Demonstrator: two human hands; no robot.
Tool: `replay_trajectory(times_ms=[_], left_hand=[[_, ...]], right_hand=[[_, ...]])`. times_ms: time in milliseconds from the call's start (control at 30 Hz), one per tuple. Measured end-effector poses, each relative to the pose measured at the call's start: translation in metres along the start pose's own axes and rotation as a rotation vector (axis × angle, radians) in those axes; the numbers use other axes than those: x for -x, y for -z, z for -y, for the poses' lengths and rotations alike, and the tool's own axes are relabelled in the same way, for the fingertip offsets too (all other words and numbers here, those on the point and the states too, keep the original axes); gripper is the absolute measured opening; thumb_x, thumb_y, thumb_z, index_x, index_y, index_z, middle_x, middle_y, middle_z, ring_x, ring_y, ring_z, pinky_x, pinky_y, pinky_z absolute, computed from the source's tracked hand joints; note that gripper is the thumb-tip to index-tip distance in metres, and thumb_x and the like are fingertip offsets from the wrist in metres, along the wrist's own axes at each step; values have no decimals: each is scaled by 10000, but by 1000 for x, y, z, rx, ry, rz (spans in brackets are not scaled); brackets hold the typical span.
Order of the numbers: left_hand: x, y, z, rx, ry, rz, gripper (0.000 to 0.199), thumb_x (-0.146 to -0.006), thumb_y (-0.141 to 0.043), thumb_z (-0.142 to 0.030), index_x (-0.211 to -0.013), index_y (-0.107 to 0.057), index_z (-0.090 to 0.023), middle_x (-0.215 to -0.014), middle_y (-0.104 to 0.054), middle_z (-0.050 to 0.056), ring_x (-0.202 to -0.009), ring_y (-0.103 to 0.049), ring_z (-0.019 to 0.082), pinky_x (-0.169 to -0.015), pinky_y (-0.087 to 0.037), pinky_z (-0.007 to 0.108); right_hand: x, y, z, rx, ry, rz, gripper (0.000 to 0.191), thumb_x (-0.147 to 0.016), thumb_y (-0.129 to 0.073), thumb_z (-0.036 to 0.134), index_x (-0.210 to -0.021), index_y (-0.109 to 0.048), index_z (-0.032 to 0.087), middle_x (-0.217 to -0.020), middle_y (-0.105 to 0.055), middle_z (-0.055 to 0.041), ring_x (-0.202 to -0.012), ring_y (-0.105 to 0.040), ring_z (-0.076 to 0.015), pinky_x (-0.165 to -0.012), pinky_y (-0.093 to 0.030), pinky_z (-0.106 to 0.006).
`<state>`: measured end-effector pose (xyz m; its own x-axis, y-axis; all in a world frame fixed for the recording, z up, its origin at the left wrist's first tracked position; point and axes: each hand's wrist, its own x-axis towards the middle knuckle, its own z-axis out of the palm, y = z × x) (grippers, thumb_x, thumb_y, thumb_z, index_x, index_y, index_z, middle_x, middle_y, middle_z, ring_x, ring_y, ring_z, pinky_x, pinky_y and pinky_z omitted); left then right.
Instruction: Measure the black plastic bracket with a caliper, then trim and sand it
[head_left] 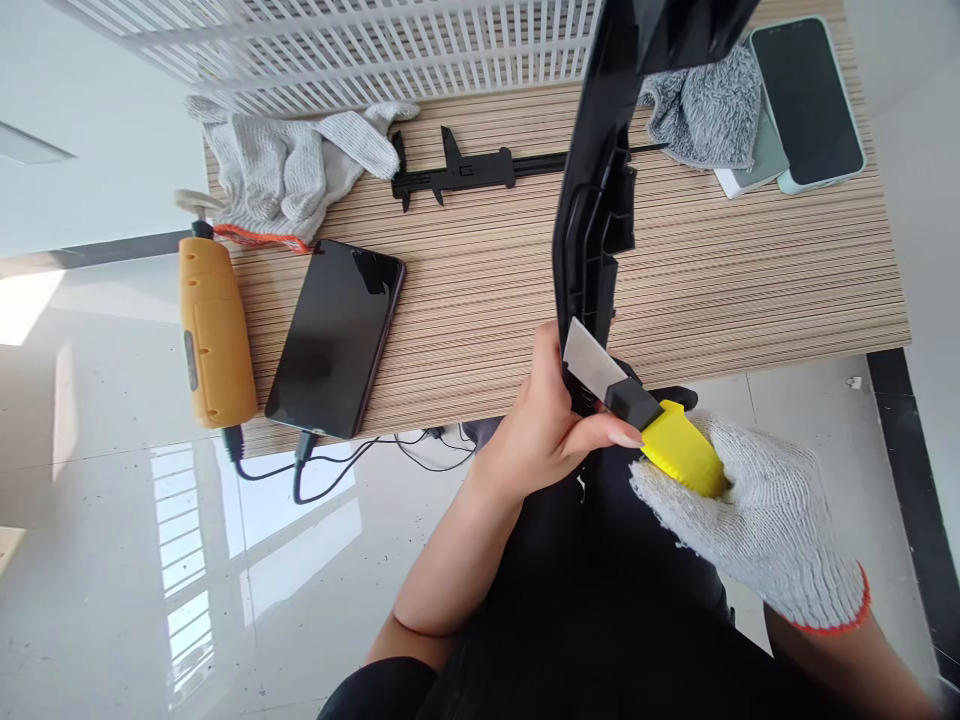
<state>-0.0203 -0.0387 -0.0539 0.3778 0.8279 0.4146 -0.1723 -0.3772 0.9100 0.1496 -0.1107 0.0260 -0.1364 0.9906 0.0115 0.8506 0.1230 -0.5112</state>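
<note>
My bare left hand (536, 430) grips the lower end of a long black plastic part (589, 200), which rises away from me over the table and out of the top of the view. In my right hand (765, 510), covered by a white knitted glove with a red cuff, is a yellow-and-black utility knife (682, 450). Its wide blade lies against or just over the part's lower end, close to my left fingers; I cannot tell whether it touches. My left thumb reaches the front of the knife. Some left fingers are hidden behind the part.
On the striped wooden table (465, 330) lie a knitted glove (285, 170), black calipers (480, 170), a dark phone (337, 340) on a cable, and a yellow device (216, 330) at the left edge. A grey cloth (705, 115) and another phone (810, 100) lie right. A white slatted basket (375, 50) stands behind.
</note>
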Motion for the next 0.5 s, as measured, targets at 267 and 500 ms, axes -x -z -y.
replay_trajectory(times_ms=[267,500], left_hand=[[3,2,2,-23,47,3,606,-923,-528,-637,-1332,-353,-226,-878,-573,1,-673,-559,118,-629,-510,280],[2,1,6,-21,40,-20,635,-906,-543,-660,-1341,-353,-239,-984,-601,40,-755,-594,152,-715,-540,334]], right_hand=[[-6,2,-1,7,36,-8,350,-905,-580,475,-677,-542,213,-471,-559,47,-372,-478,-89,-391,-359,-228],[-10,4,-3,14,-14,28,384,-882,-599,528,-672,-555,210,-433,-484,53,-354,-409,-86,-425,-321,-252]])
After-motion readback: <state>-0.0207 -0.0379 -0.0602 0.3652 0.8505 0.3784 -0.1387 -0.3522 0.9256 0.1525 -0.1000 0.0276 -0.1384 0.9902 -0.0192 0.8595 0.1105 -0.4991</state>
